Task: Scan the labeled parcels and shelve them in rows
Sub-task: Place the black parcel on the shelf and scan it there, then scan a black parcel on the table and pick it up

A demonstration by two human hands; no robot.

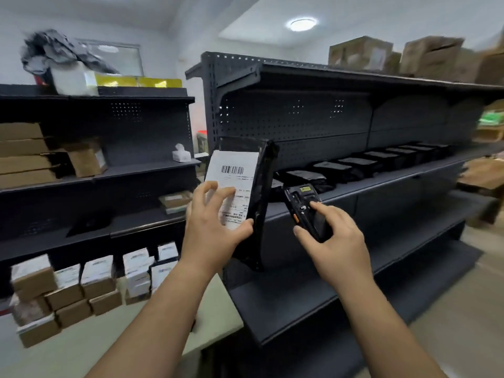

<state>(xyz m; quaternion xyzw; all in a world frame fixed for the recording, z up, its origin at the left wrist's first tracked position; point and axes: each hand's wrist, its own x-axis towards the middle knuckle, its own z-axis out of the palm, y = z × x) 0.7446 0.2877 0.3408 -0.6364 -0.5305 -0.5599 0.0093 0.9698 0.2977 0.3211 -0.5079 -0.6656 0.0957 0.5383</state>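
Note:
My left hand (pixel 215 225) grips a black plastic parcel (pixel 259 192), held upright in front of the dark shelf unit. Its white label with a barcode (pixel 233 173) faces me, and my thumb and fingers lie over the label's lower part. My right hand (pixel 335 238) holds a black handheld scanner (pixel 305 211) just right of the parcel, index finger on its keypad, its top end pointing up and away. Behind them, a row of several black parcels (pixel 351 167) lies along the middle shelf (pixel 409 173).
The shelf unit's lower shelves (pixel 286 301) are bare. Cardboard boxes (pixel 395 55) stand on its top. A table (pixel 109 345) at lower left holds several stacked labelled cartons (pixel 90 285). The left shelf unit (pixel 131 170) carries brown boxes and a tissue pack.

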